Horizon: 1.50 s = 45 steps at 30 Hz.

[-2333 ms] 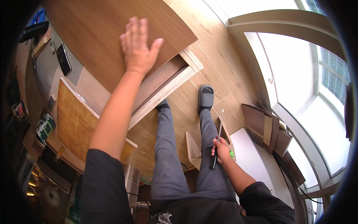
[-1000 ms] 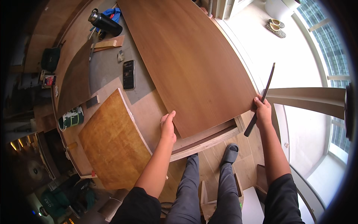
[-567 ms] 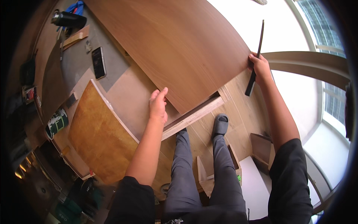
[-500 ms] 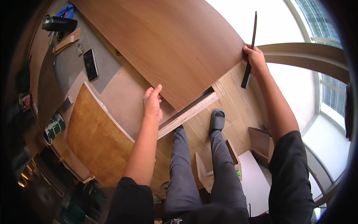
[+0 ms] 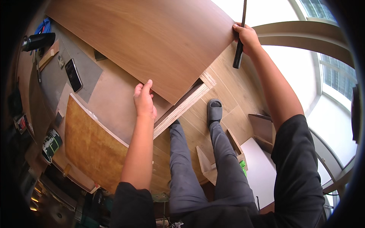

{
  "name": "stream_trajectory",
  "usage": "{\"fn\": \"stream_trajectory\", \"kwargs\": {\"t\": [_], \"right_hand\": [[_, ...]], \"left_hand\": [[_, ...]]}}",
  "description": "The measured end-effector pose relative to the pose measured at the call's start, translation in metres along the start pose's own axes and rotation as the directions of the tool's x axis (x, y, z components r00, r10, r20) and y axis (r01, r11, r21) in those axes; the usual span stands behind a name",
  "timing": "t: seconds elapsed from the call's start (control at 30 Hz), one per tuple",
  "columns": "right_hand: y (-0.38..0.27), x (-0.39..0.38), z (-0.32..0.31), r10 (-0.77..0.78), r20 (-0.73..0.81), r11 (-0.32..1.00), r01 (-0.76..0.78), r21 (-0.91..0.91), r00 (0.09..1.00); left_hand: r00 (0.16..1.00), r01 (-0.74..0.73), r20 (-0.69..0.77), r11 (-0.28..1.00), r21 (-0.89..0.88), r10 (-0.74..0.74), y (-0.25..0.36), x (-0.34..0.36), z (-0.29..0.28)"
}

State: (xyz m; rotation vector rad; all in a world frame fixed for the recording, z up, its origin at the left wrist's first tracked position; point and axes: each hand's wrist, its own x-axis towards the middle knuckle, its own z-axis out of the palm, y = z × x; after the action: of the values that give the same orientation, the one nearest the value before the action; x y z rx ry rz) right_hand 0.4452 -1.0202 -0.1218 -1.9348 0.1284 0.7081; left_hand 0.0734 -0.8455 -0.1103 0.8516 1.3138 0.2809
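Note:
A large brown wood-grain panel lies slanted over a workbench, its near corner close to the bench's layered plywood edge. My left hand grips the panel's left edge near that corner, thumb on top and the other fingers partly hidden beneath. At the far right corner my right hand is closed around a long, thin, dark strip, with its fingertips against the panel's edge. Whether those fingers also grip the panel underneath is hidden.
On the bench's left are a phone, a black bottle and wood offcuts. A mottled yellow-brown board stands beside my left forearm. An open wooden box and white board lie around my legs. Windows line the right.
My view has shifted and turned slightly. Both hands keep their places on the panel. A little more of a dark object shows beside the panel's left edge.

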Motion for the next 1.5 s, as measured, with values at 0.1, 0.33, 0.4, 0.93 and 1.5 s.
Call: {"fn": "stream_trajectory", "kwargs": {"t": [0.1, 0.33, 0.4, 0.93, 1.5], "right_hand": [[0.005, 0.003, -0.003, 0.027, 0.009, 1.0, -0.027, -0.015, 1.0], [0.011, -0.006, -0.005, -0.098, -0.051, 0.991, 0.093, -0.096, 0.994], [0.024, -0.008, -0.02, -0.291, -0.147, 0.927, 0.24, -0.289, 0.945], [0.131, -0.163, -0.048, -0.018, -0.071, 0.993, 0.009, -0.121, 0.997], [0.139, -0.16, -0.037, -0.094, 0.029, 0.958, 0.098, -0.271, 0.995]], "left_hand": [[0.998, -0.046, -0.03, 0.998, 0.049, 0.048, -0.004, 0.004, 0.004], [0.79, -0.428, -0.111, 0.673, 0.604, 0.602, 0.005, 0.008, 0.02], [0.674, -0.619, 0.148, 0.444, 0.648, 0.724, 0.021, 0.007, 0.05], [0.55, -0.422, 0.522, -0.323, 0.847, 0.651, 0.05, 0.09, 0.167], [0.534, -0.427, 0.535, -0.337, 0.839, 0.655, 0.049, 0.093, 0.169]]}}
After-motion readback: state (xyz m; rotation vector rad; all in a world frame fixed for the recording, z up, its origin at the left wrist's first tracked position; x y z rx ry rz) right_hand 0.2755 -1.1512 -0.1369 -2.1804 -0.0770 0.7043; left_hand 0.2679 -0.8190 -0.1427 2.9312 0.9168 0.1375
